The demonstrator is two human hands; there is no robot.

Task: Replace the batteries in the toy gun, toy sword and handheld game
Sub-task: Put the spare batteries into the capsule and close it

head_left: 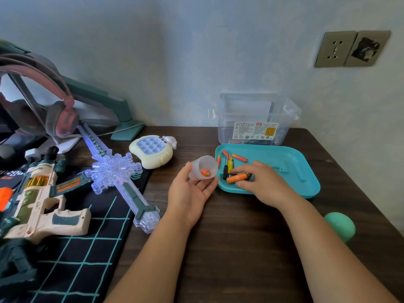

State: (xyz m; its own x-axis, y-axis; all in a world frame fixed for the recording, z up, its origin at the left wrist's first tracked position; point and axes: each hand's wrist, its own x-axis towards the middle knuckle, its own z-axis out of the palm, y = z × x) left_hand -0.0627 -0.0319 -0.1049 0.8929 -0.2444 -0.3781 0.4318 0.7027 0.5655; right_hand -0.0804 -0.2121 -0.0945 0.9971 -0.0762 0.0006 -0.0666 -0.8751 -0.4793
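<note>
Battery sorting: cup in your left hand [192,193], right hand [264,182] in the tray [295,162]

Your left hand cradles the small clear cup [203,168], thumb on its wall, mouth tipped toward the tray, probably to keep the transfer short; one orange battery [205,172] lies inside; your right hand is down in the teal tray, fingers curled round a cluster of orange batteries [237,178], pinching them, likely the cup's next load; the yellow-handled screwdriver [229,166] lies in the tray just beside that hand, presumably so nothing rolls off the table [229,248]; a clear box [255,119] stands behind the tray; the handheld game [152,150] sits face up left of the cup; the toy sword [115,169] lies diagonally over the mat [87,248] edge; the toy gun [41,204] lies on the mat, far left; neither hand is on any of the three; can't tell if their battery covers are open.
</note>
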